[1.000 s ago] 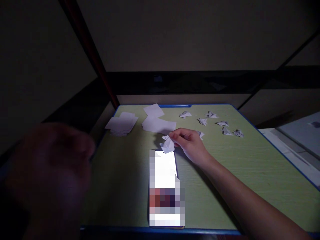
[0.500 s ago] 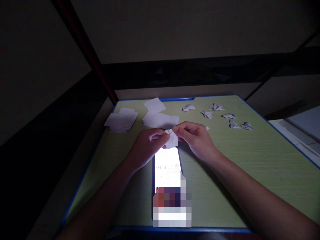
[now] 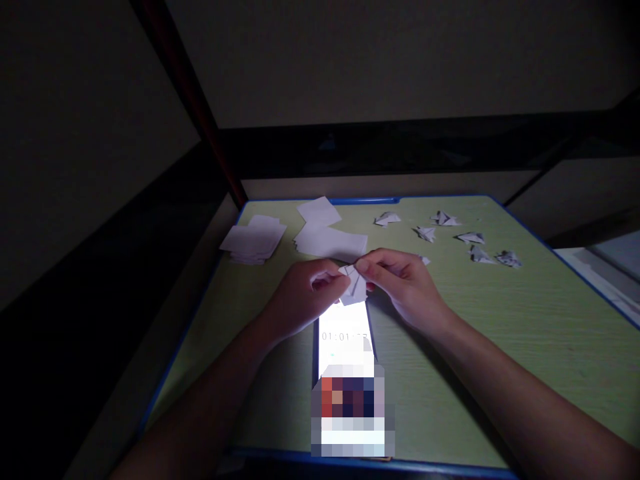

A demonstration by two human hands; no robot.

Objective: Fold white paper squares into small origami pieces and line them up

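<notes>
A small folded piece of white paper [image 3: 354, 288] with crease lines is held up over the top end of a lit phone [image 3: 345, 327]. My left hand [image 3: 307, 293] pinches its left edge between thumb and fingers. On the upper right edge, my right hand [image 3: 403, 283] grips the same paper with thumb and forefinger. The fingertips behind the paper are partly hidden. The phone lies face up beneath, its screen showing timer digits, with its lower part pixelated.
The green table [image 3: 500, 347] has a blue rim. At the back left are a paper stack [image 3: 255, 240] and more white sheets [image 3: 330, 241]. Several folded paper figures [image 3: 425, 233] lie at the back right. A dark wall stands behind; pale flat objects [image 3: 610, 267] sit beyond the right edge.
The whole view has shifted, so everything appears slightly further right. The paper is tilted a little differently, and its creases show more clearly. Both hands still hold it.
</notes>
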